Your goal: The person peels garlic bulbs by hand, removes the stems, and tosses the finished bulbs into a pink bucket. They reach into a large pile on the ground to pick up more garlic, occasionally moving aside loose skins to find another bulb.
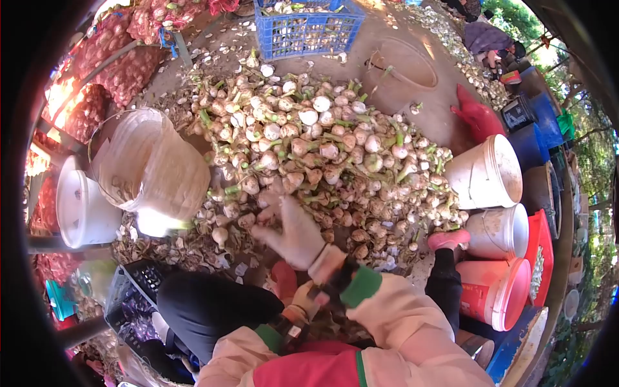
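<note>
A large heap of garlic bulbs (309,142) with green stem stubs lies in front of me. My right hand (293,235) reaches out over its near edge, thumb spread away from the fingers. The fingertips are blurred against the bulbs, and I see nothing held. Closer to my body, my left hand (303,302) is partly hidden beside my right wrist. Its fingers look curled; what they hold, if anything, is hidden. A loose garlic bulb (220,236) rests left of my right hand, among dry skins.
A large whitish bucket (171,161) and a white bucket (77,209) stand left. White buckets (487,174), a red bucket (493,293) and a red tray (541,242) line the right. A blue crate (309,35) is behind the heap; red net sacks (116,64) are far left.
</note>
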A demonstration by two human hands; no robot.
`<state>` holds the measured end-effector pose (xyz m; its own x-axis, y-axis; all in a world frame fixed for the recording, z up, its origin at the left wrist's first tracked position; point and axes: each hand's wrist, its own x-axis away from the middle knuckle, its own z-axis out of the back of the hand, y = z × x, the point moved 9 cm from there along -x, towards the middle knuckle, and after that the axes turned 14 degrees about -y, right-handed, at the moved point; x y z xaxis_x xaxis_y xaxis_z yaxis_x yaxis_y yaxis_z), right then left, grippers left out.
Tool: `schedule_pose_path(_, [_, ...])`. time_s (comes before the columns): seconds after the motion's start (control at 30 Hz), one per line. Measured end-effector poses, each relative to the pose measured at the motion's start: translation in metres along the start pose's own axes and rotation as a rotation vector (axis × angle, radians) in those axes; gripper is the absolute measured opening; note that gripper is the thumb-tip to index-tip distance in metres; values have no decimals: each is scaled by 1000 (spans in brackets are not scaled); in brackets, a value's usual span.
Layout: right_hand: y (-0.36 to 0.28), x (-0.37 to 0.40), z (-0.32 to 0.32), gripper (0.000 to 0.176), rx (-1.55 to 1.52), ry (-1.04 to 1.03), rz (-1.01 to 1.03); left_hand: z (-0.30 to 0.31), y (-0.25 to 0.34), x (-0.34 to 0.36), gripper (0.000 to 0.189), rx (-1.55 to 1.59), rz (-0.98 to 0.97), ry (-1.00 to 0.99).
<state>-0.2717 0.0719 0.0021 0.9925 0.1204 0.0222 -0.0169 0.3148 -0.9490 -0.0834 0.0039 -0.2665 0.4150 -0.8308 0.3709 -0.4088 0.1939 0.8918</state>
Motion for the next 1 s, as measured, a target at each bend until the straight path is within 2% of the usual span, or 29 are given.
schedule_pose_path(0.03, [28,-13,13,69,431,39,-68,3,19,11,25,-303,172,-19])
schedule_pose_path(0.07, [72,-17,17,64,690,53,-104,-4,63,14,22,-515,-67,31])
schedule_pose_path(0.1, [116,-20,21,59,947,68,-143,-9,50,17,21,-13,255,-13])
schedule_pose_path(0.17, [192,-12,24,48,982,-190,-271,-17,59,14,24,139,377,-12])
schedule_pose_path(0.2, [200,-11,29,48,977,-188,-264,-15,80,13,24,133,378,-4])
schedule_pose_path(0.27, [217,-1,27,30,1077,-299,-289,-9,107,16,23,20,507,41])
schedule_pose_path(0.3, [209,10,28,30,1076,-296,-293,-5,85,11,23,17,509,38])
schedule_pose_path(0.37, [173,59,70,21,287,192,-409,32,85,2,39,-262,-107,363])
schedule_pose_path(0.43, [111,99,60,22,172,204,-253,49,87,4,40,13,-86,506])
schedule_pose_path(0.5, [85,142,22,29,-221,173,-222,30,137,3,39,400,-104,404])
schedule_pose_path(0.53, [57,156,21,32,-70,187,-151,33,133,-7,39,133,-387,272])
schedule_pose_path(0.57, [28,167,19,35,80,202,-77,23,132,-1,40,474,-274,311])
schedule_pose_path(0.6, [4,175,32,19,44,386,7,12,149,7,40,526,-215,265])
schedule_pose_path(0.63, [1,185,36,19,49,399,18,1,160,13,39,573,-160,221])
schedule_pose_path(0.67, [10,195,41,13,227,384,-152,-6,170,18,39,561,-171,208])
schedule_pose_path(0.7, [10,203,46,17,401,370,-325,-11,183,24,38,523,-220,214])
schedule_pose_path(0.73, [-18,210,39,31,576,368,-251,-22,198,33,37,473,-283,204])
schedule_pose_path(0.83, [-48,230,20,30,672,299,-160,-30,200,39,34,409,-369,137])
schedule_pose_path(0.9, [-63,258,27,26,629,310,-131,-44,215,54,33,466,-355,182])
schedule_pose_path(0.97, [-71,284,39,23,589,319,-111,-45,218,58,36,354,-303,66])
schedule_pose_path(1.0, [-75,297,52,17,498,403,-81,-53,218,57,37,297,-275,5])
